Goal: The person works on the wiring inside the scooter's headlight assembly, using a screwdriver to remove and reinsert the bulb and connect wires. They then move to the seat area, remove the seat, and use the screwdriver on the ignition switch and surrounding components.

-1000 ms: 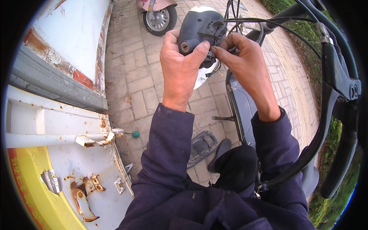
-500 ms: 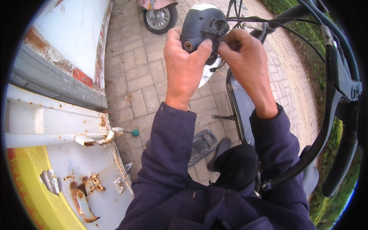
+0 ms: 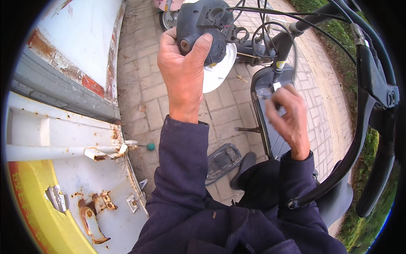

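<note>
Housing [image 3: 190, 25] left of handlebar grip [image 3: 382, 165]

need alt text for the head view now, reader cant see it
A person's left hand holds a black plastic housing with a keyhole, while the curled, blurred right hand is apart from it, over a grey footboard. A black handlebar curves at right, a rusty white metal panel at left, brick paving below.

Navy jacket [image 3: 237, 230], long sleeves [image 3: 179, 161]; black trousers [image 3: 260, 182]; grey shoe [image 3: 243, 167]

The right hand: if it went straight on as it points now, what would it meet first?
Probably the black frame tube with the yellow label, ahead of the blurred right hand; depth is unclear.
</note>
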A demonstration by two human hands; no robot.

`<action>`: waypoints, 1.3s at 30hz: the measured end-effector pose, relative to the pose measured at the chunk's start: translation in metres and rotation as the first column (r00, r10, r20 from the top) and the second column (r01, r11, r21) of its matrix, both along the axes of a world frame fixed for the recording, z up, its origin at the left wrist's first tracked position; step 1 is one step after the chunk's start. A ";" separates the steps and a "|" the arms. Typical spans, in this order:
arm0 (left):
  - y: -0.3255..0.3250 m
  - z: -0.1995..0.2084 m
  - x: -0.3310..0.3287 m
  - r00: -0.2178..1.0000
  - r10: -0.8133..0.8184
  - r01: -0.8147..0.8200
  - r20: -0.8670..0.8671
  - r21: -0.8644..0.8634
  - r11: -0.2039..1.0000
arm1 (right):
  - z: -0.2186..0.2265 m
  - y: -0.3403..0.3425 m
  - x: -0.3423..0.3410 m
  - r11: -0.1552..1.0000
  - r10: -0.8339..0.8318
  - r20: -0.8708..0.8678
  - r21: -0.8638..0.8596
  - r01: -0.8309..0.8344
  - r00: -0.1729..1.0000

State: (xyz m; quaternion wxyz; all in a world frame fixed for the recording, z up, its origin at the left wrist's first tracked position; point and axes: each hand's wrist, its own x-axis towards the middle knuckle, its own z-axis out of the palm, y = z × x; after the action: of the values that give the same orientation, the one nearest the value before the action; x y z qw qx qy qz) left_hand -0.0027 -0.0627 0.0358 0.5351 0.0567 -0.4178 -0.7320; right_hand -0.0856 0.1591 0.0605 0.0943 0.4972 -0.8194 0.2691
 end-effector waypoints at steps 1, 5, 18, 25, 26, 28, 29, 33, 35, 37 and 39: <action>-0.001 0.000 0.001 1.000 0.022 -0.022 -0.004 -0.047 0.999 | -0.007 0.007 -0.004 0.983 -0.171 0.026 -0.058 0.172 0.985; 0.002 -0.001 -0.003 0.978 0.160 -0.133 0.133 -0.195 0.972 | -0.035 0.006 0.002 0.962 -0.237 0.154 -0.097 0.254 0.959; 0.034 -0.010 -0.004 0.928 0.050 0.047 0.370 -0.249 0.967 | -0.032 0.008 0.085 0.804 0.163 0.356 -0.588 0.085 0.920; 0.057 -0.015 -0.001 0.914 -0.033 0.148 0.404 -0.256 0.955 | -0.002 0.016 0.113 0.785 0.408 0.109 -0.548 -0.288 0.906; 0.061 -0.017 0.001 0.905 -0.018 0.146 0.424 -0.272 0.951 | -0.002 0.018 0.117 0.794 0.385 0.086 -0.538 -0.282 0.919; 0.068 -0.022 0.005 0.880 0.037 0.114 0.474 -0.287 0.951 | -0.004 0.027 0.121 0.781 0.305 0.064 -0.588 -0.211 0.950; 0.074 -0.025 0.006 0.870 0.075 0.070 0.487 -0.273 0.959 | -0.004 0.033 0.121 0.771 0.272 0.044 -0.607 -0.191 0.961; 0.099 -0.030 0.008 0.839 0.116 -0.030 0.532 -0.167 0.985 | -0.004 0.059 0.128 0.763 0.230 0.084 -0.634 -0.126 0.969; 0.116 -0.031 0.015 0.864 -0.096 0.127 0.494 -0.029 0.991 | -0.003 0.069 0.137 0.754 0.256 0.064 -0.638 -0.158 0.965; 0.131 -0.029 0.023 0.750 -0.458 0.476 0.477 0.090 0.875 | -0.005 0.076 0.147 0.756 0.270 0.047 -0.629 -0.182 0.962; 0.146 -0.026 0.026 0.575 -0.798 0.758 0.179 0.250 0.603 | -0.010 0.081 0.155 0.774 0.272 0.046 -0.603 -0.190 0.961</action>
State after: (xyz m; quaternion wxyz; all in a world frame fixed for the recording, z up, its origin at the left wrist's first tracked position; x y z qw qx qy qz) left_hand 0.0234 0.0838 0.0093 0.0898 0.0063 -0.4148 -0.9055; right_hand 0.0692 0.2397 0.0508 0.1571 0.5209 -0.6309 0.5531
